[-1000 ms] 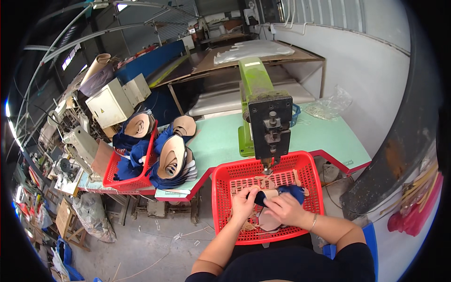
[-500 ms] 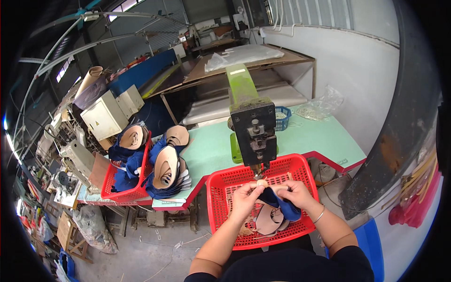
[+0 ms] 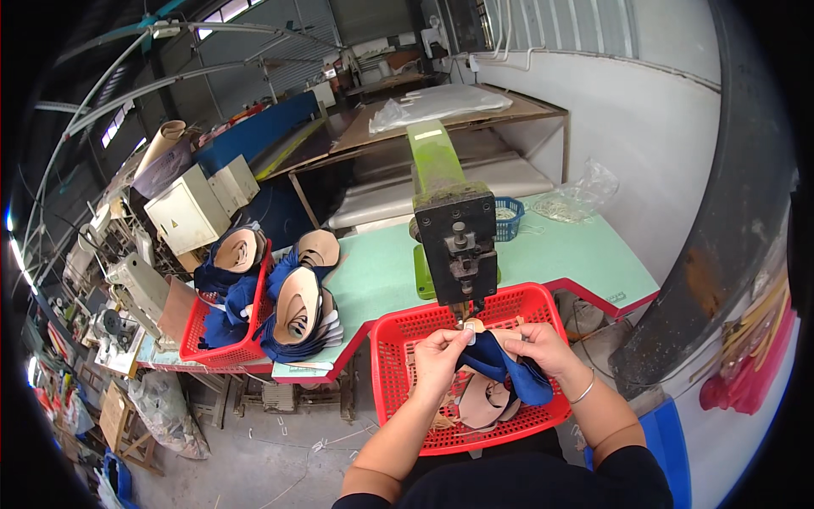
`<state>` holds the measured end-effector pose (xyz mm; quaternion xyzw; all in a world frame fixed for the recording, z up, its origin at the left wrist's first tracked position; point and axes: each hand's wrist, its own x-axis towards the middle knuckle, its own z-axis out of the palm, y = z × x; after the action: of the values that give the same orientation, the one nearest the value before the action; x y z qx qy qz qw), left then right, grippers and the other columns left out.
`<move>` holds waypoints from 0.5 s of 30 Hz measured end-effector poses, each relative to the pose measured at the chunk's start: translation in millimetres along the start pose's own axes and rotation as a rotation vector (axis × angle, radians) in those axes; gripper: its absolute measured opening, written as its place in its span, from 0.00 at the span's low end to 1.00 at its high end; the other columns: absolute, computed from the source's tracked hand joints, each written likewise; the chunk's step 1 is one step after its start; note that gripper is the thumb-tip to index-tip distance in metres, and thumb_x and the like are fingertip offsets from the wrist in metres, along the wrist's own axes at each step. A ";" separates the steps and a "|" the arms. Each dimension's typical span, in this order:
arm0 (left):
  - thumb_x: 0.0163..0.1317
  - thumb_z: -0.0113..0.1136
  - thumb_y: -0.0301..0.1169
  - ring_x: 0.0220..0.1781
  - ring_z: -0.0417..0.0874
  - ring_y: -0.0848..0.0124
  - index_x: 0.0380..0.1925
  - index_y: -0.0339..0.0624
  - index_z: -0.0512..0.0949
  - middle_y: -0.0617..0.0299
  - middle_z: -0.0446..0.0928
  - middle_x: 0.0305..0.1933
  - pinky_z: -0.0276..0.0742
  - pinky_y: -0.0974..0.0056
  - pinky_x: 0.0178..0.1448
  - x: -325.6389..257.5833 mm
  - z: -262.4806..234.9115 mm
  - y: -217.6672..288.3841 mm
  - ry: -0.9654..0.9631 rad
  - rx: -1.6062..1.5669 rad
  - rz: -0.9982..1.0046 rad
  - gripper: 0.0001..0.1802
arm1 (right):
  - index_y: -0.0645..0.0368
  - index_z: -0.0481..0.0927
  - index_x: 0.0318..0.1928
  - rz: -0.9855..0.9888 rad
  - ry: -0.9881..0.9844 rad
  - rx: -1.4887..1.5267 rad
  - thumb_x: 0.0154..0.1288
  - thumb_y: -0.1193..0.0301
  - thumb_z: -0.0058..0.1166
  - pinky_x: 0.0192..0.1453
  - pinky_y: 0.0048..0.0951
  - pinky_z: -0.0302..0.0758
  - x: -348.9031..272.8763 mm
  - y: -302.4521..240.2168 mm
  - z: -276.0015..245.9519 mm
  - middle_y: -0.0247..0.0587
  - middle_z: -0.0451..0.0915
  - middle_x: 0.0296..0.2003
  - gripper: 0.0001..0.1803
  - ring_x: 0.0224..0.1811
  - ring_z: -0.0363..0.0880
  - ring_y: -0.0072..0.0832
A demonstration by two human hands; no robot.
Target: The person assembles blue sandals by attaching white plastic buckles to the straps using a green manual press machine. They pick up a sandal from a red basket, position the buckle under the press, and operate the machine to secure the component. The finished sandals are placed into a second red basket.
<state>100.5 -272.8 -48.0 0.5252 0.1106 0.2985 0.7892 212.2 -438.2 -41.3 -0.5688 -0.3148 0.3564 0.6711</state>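
I hold a blue and beige shoe upper [image 3: 526, 381] by its top edge, just below the working end of a green and black machine [image 3: 459, 242]. My left hand [image 3: 440, 360] pinches the edge between thumb and fingers close to the machine's foot. On the other side, my right hand [image 3: 544, 346] grips the same edge, with the blue fabric hanging beneath it. Under both hands a red plastic basket [image 3: 386, 360] contains more beige pieces [image 3: 482, 404] and thin strips of scrap. My fingertips partly cover the upper's edge.
The machine stands at a pale green table [image 3: 373, 254] with a red edge. Stacked blue and beige uppers [image 3: 298, 310] lie to the left, beside another red basket [image 3: 193, 331]. A small blue basket [image 3: 507, 222] sits behind the machine; a dark pillar [image 3: 678, 314] rises at right.
The upper has turned slightly under the machine, and its blue part has swung a little to the right. Both hands keep their hold, and my right hand has shifted slightly rightward.
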 end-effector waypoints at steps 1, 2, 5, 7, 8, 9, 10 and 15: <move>0.55 0.62 0.25 0.27 0.78 0.77 0.24 0.34 0.77 0.59 0.79 0.28 0.74 0.73 0.34 0.4 -0.2 -0.2 -0.002 -0.016 -0.001 0.05 | 0.66 0.78 0.38 -0.004 0.003 -0.023 0.61 0.70 0.56 0.31 0.17 0.73 0.4 -2.6 0.4 0.35 0.79 0.29 0.11 0.28 0.76 0.16; 0.55 0.62 0.25 0.28 0.78 0.77 0.25 0.34 0.77 0.58 0.79 0.28 0.75 0.72 0.34 0.7 -0.5 -0.4 -0.004 -0.033 -0.002 0.05 | 0.66 0.78 0.38 -0.006 -0.004 -0.013 0.61 0.70 0.56 0.32 0.17 0.73 0.3 -5.9 1.5 0.35 0.79 0.29 0.11 0.29 0.76 0.16; 0.55 0.62 0.24 0.27 0.78 0.76 0.24 0.35 0.77 0.58 0.80 0.28 0.75 0.72 0.34 1.6 -1.7 -0.1 -0.008 -0.050 -0.029 0.05 | 0.66 0.78 0.39 -0.011 -0.019 -0.003 0.60 0.71 0.56 0.34 0.17 0.73 -0.9 -12.5 3.6 0.35 0.80 0.30 0.11 0.30 0.77 0.16; 0.55 0.62 0.24 0.27 0.78 0.76 0.24 0.35 0.77 0.58 0.79 0.27 0.75 0.72 0.33 3.0 -3.3 -3.6 -0.010 -0.058 -0.040 0.05 | 0.66 0.78 0.40 -0.009 -0.021 -0.016 0.60 0.71 0.56 0.34 0.17 0.73 -1.8 -13.1 2.0 0.35 0.80 0.31 0.11 0.31 0.77 0.16; 0.55 0.62 0.24 0.27 0.78 0.76 0.24 0.35 0.77 0.58 0.79 0.27 0.75 0.72 0.33 3.5 -4.2 -5.6 -0.011 -0.061 -0.046 0.04 | 0.66 0.78 0.40 -0.010 -0.027 -0.020 0.60 0.71 0.56 0.34 0.18 0.73 -1.3 -13.4 1.7 0.35 0.80 0.31 0.11 0.31 0.77 0.16; 0.55 0.62 0.24 0.27 0.78 0.77 0.25 0.35 0.78 0.59 0.80 0.28 0.75 0.72 0.34 3.5 -5.2 -7.1 -0.012 -0.073 -0.034 0.04 | 0.66 0.78 0.40 -0.010 -0.033 -0.024 0.60 0.71 0.56 0.34 0.18 0.73 -0.2 -14.2 1.3 0.35 0.80 0.31 0.11 0.31 0.77 0.16; 0.56 0.62 0.25 0.28 0.78 0.77 0.25 0.35 0.78 0.59 0.80 0.28 0.74 0.73 0.35 3.1 -6.3 -8.6 -0.015 -0.085 -0.024 0.04 | 0.66 0.78 0.40 -0.011 -0.036 -0.027 0.60 0.71 0.56 0.34 0.18 0.73 0.6 -14.9 1.0 0.35 0.80 0.30 0.11 0.31 0.77 0.16; 0.57 0.61 0.26 0.28 0.78 0.77 0.26 0.36 0.78 0.60 0.80 0.28 0.74 0.73 0.35 -0.3 -5.7 -7.5 0.011 -0.092 0.000 0.04 | 0.66 0.79 0.38 0.009 -0.085 -0.093 0.60 0.70 0.57 0.33 0.18 0.72 14.3 -20.9 -5.7 0.33 0.79 0.29 0.10 0.29 0.75 0.16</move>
<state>100.1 -270.7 -57.2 0.4868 0.1012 0.3062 0.8118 227.2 -431.4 -21.3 -0.5851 -0.3568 0.3682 0.6283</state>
